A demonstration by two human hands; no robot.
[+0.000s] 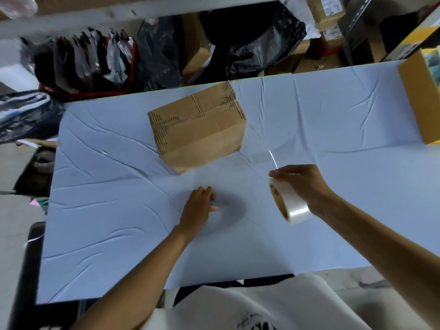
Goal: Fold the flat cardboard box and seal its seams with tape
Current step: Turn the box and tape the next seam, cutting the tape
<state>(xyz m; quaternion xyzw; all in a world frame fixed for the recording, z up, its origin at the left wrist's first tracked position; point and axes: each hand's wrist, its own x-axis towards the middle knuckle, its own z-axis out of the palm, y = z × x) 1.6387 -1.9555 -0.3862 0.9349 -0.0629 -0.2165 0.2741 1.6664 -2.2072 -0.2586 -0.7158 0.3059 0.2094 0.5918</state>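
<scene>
A brown cardboard box [197,125], folded up into shape and closed on top, stands on the table [107,210] beyond my hands. My right hand [302,184] grips a roll of clear tape [289,203] above the table, right of the box; a thin strip of tape [273,158] sticks up from the fingers. My left hand [197,206] rests low over the cloth in front of the box, fingers curled around something small and bluish that I cannot make out.
A pale blue wrinkled cloth covers the table. An open yellow-brown carton [421,98] sits at the far right edge. Black plastic bags [250,44], hanging garments [83,60] and stacked boxes crowd the space behind the table.
</scene>
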